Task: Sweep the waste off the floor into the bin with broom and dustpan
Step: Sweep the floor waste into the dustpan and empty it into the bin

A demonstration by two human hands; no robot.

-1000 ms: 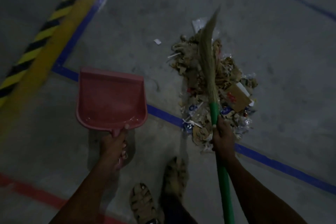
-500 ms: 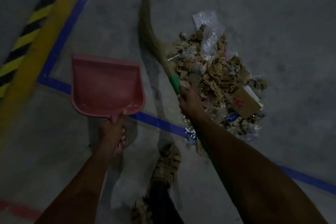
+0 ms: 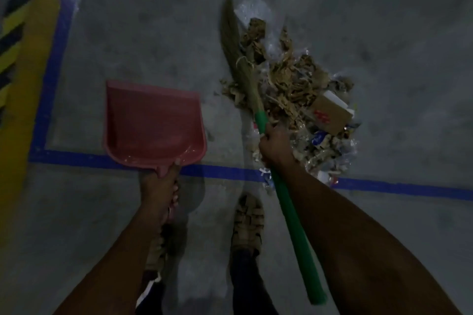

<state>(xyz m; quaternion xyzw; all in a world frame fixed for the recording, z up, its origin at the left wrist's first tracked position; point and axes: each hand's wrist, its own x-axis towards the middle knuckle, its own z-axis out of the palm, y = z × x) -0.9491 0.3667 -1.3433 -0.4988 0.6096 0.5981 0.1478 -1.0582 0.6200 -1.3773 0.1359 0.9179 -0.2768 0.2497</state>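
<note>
Far left, a yellow and black hazard stripe [image 3: 15, 33] is running up the edge of the grey floor [image 3: 143, 33], with a blue tape line [image 3: 56, 64] just beside it that's turning a corner and crossing under everything. Next over, the left hand [image 3: 161, 186] is gripping the handle of the red dustpan [image 3: 153, 123], fingers curled tight round it. The pan is hanging low with its open mouth pointing away from the person and its back end sitting over the blue line; nothing inside it that I can see.

Two sandalled feet [image 3: 249, 222] are standing between the arms. Then the right hand [image 3: 277, 147] is wrapping round the green broom [image 3: 258, 120] near the top of the handle. The broom's long axis is running diagonally, handle end down by the right forearm, bristle tip pointing up and slightly left, bristles lying along the left edge of the waste pile [image 3: 302, 89]. The pile is scraps of cardboard, paper and clear plastic, straddling the blue line, with a cardboard box piece [image 3: 332, 115] on its right side.
</note>
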